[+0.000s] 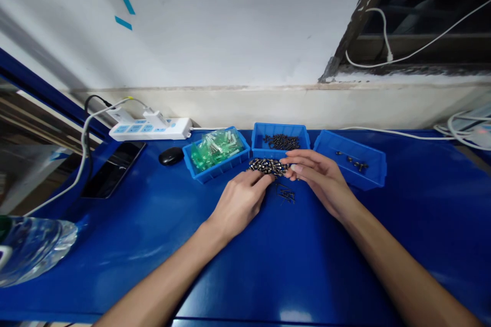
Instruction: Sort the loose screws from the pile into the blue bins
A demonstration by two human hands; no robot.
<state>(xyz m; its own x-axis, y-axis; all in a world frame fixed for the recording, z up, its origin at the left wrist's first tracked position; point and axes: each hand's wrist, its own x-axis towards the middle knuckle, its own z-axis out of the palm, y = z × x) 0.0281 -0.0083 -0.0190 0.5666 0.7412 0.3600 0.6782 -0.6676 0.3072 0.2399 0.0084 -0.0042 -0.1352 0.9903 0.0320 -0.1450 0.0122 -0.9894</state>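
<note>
Both forearms are stretched forward from the near edge across a blue tabletop (233,276), where the left hand (240,196) is lowered, its fingers bent to the near side of a heap of screws (265,165), while the right hand (326,180) is raised at the heap's right, its fingers loosely curled with a narrow gap; whether anything is pinched in either cannot be told. A few dark screws (287,195) are scattered just nearer than the heap, and three blue bins (268,154) are lined up beyond, backed by a pale wall (230,36).
</note>
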